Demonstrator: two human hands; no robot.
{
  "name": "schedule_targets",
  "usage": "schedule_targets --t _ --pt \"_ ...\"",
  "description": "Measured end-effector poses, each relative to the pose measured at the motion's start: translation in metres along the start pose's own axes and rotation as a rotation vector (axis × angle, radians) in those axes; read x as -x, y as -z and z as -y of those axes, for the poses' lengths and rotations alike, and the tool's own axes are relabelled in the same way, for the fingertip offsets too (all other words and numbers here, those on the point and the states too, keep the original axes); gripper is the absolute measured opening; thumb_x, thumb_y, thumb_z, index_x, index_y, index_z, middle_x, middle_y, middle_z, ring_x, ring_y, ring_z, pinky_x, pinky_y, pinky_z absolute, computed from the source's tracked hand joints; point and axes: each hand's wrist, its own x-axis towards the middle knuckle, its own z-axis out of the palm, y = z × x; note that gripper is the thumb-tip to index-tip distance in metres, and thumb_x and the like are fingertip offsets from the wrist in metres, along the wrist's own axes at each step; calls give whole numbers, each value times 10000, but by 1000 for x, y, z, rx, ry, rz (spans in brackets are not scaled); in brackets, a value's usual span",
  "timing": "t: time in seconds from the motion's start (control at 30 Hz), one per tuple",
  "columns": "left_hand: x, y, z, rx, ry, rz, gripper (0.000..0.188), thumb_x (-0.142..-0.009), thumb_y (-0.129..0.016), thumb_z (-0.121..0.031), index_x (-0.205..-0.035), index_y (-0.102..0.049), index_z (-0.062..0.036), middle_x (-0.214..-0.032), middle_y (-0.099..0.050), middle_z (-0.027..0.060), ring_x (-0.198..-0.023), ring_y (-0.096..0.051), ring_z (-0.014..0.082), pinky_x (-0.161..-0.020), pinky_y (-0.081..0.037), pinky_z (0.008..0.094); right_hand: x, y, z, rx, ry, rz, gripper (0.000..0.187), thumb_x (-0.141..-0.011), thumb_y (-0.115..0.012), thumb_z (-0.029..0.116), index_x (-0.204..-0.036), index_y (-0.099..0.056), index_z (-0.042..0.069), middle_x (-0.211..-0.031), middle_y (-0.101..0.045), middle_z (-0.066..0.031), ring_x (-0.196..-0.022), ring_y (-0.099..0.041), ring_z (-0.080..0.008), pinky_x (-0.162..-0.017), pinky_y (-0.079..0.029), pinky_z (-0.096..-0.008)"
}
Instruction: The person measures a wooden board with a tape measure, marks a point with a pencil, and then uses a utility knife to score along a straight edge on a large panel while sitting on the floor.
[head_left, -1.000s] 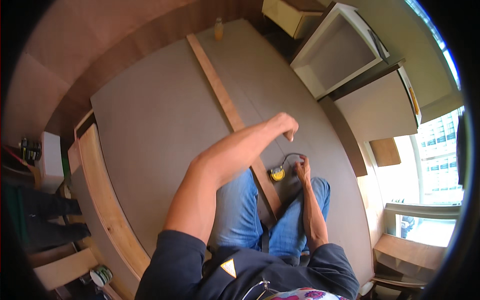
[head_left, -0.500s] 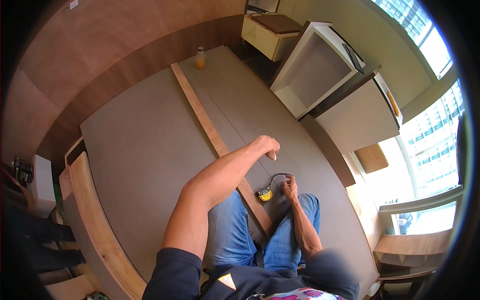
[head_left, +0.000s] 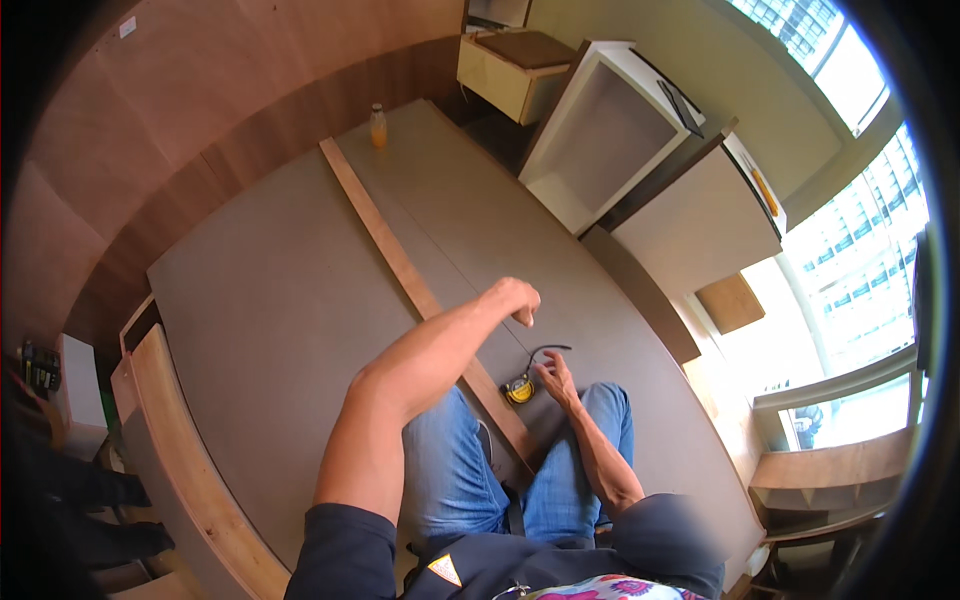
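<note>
Grey board flooring [head_left: 280,300] spreads wide and bare to the left of a long wooden strip [head_left: 400,265] that runs from an orange bottle [head_left: 378,125] down to the person's knees. Close against the strip's right edge lies a small yellow-and-black tape measure [head_left: 519,388] with a dark curved strap. The right hand [head_left: 553,378] rests open-fingered beside it, just touching, holding nothing, while the left hand [head_left: 515,298] hovers above, loosely curled; its grip I cannot tell.

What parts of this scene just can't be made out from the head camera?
- Left hand: curled away, so anything in it is hidden.
- Yellow tool by the right hand: too small to identify.
- Plank: near end hidden by the forearm and knees.
- Bottle: too small for detail.
</note>
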Motion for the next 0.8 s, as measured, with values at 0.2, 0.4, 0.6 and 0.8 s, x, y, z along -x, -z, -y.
schedule_targets --t 0.2,0.4,0.6,0.8 --pt "3 0 2 45 12 -60 360 -839 -714 -426 -1092 -745 -171 -1099 -729 70 -1050 -683 267 -866 -547 434 50 -43 59 564 369 130 524 -791 -757 344 -1260 -608 164 -1178 -597 -134 -1107 -549 -352 -898 -492 -508" --pt "11 0 -12 51 22 -15 395 -851 -710 -433 -1165 -727 -194 -1149 -720 69 -1069 -680 266 -883 -545 435 55 -33 59 568 331 147 493 -740 -775 335 -1183 -654 154 -1190 -590 -105 -1116 -525 -374 -906 -482 -527" --pt "25 -4 24 59 99 19 409 -860 -702 -449 -1144 -736 -157 -1177 -713 59 -1118 -660 263 -906 -536 444 45 -42 72 510 380 138 527 -746 -772 346 -1203 -642 119 -1188 -589 -131 -1102 -529 -391 -932 -472 -493" --pt "13 -14 29 -73 169 10 406 -831 -747 -446 -1109 -752 -150 -1129 -730 69 -1068 -683 286 -890 -547 439 42 -42 75 417 430 254 640 -741 -780 351 -1292 -571 101 -1299 -533 -181 -1160 -532 -397 -962 -468 -492"
